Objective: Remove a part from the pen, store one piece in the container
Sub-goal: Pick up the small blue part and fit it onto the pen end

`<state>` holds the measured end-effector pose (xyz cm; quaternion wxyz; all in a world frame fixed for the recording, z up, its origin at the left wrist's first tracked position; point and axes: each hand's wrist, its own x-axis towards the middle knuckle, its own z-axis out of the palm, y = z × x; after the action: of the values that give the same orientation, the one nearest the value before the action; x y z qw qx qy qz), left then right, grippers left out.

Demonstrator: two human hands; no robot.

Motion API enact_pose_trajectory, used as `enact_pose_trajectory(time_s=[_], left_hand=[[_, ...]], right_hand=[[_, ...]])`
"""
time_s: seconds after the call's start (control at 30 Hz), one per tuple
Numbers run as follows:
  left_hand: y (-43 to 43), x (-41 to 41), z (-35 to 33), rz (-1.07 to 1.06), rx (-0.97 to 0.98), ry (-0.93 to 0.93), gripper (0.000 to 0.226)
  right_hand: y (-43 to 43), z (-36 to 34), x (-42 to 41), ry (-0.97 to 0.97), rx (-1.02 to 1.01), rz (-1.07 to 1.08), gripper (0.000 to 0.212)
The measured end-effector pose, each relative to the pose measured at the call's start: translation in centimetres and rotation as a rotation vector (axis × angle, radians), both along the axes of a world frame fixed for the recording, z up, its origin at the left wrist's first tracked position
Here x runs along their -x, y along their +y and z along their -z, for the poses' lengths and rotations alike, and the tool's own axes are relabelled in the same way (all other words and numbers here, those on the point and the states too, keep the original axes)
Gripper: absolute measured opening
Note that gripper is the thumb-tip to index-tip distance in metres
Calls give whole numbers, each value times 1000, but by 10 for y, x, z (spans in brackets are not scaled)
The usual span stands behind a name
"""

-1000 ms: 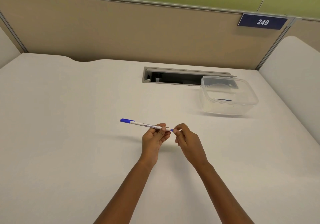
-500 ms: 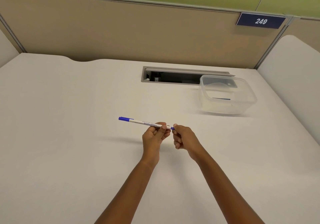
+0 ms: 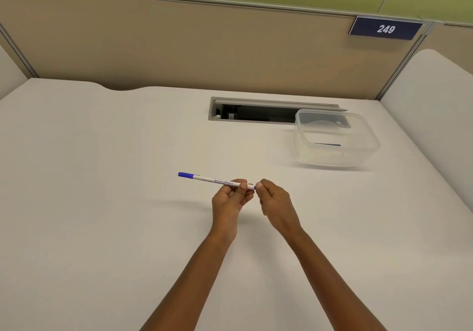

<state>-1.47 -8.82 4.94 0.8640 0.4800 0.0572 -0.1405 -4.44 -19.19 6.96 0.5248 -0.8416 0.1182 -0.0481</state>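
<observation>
A white pen (image 3: 212,178) with a blue cap at its left end is held level above the desk. My left hand (image 3: 230,199) grips the pen's barrel near its right end. My right hand (image 3: 275,201) pinches the pen's blue right tip with thumb and forefinger. A clear plastic container (image 3: 358,151) stands at the back right of the desk, open on top, with a thin blue piece (image 3: 327,144) lying inside it.
The white desk (image 3: 102,202) is bounded by a beige partition at the back. A rectangular cable slot (image 3: 256,113) is cut into the desk just left of and behind the container. A second white desk surface (image 3: 435,100) rises at the right.
My right hand has closed more tightly around the pen's right tip and turned a little. The pen and left hand have stayed nearly in place.
</observation>
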Motion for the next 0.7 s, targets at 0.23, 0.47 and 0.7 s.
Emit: enact_pose_trajectory(time_s=[0.23, 0.47, 0.7], left_hand=[[-2, 0, -3, 29, -41, -47, 13], [1, -3, -3, -24, -16, 7, 14], [-1, -1, -4, -5, -8, 25, 15]], right_hand=[[-3, -8, -4, 274, -664, 64, 41], [1, 5, 5, -15, 65, 19, 28], [-5, 7, 5, -83, 135, -47, 25]])
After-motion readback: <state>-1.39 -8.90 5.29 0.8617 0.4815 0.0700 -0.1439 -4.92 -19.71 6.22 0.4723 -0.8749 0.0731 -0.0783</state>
